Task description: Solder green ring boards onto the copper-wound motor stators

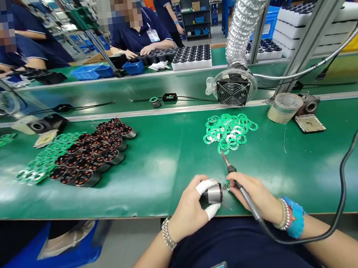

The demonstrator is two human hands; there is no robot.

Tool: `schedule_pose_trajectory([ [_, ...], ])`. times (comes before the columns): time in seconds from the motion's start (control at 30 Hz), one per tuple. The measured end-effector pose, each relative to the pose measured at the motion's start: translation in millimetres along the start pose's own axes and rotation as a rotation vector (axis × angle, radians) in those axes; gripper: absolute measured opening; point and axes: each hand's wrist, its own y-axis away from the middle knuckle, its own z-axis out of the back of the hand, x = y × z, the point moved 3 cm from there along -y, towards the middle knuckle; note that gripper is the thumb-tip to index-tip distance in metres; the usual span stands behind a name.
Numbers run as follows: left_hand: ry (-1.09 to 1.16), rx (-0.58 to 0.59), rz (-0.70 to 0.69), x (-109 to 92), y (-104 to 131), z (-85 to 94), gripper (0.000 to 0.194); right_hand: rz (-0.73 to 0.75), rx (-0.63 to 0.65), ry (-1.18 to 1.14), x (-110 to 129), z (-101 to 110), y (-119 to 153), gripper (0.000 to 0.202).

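Near the front edge of the green table, my left hand (192,206), with white finger covers, grips a metal motor stator (214,194) by its sides. Thin wires stick out from the stator's right face. Just right of it, my right hand (254,192) pinches a small green ring board (228,184) seen edge-on. A soldering iron (246,196) also rests in my right hand, its tip pointing up and away toward a pile of green ring boards (229,130). The board and the stator are close together; whether they touch is hard to tell.
Rows of stators (93,151) stand at the left beside green boards (51,158). A fan (233,91) with a foil duct hangs behind the pile. At right are a solder spool (285,107) and an iron stand (310,111). The iron's cable (342,175) loops right. People work opposite.
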Motion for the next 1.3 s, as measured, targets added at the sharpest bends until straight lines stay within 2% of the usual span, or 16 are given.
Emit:
schedule_pose_trajectory([
  [0.1, 0.050, 0.026, 0.026, 12.2, -7.7, 5.4, 0.045, -0.037, -0.048, -0.040, -8.4, 18.8, 3.2, 0.012],
  [0.23, 0.073, 0.056, 0.034, 21.2, -12.4, 5.1, 0.046, -0.066, -0.056, -0.072, -19.5, 41.5, 14.5, 0.019],
  [0.33, 0.082, 0.061, 0.033, 22.3, -13.7, 2.7, 0.046, -0.114, -0.034, -0.080, -25.9, 49.3, 20.0, 0.019],
  [0.47, 0.076, 0.068, 0.030, 22.7, -14.1, 1.1, 0.045, -0.177, 0.049, -0.138, -29.2, 48.9, 19.0, 0.016],
  [0.8, 0.081, 0.066, 0.026, 23.7, -15.4, 0.6, 0.044, -0.150, 0.127, -0.175, -28.8, 47.9, 15.5, 0.018],
  [1.13, 0.075, 0.059, 0.017, 21.9, -15.7, 0.9, 0.044, -0.145, 0.158, -0.189, -29.0, 47.9, 14.9, 0.017],
  [1.3, 0.070, 0.053, 0.013, 22.5, -15.9, 0.4, 0.044, -0.157, 0.108, -0.205, -29.3, 49.9, 15.7, 0.018],
])
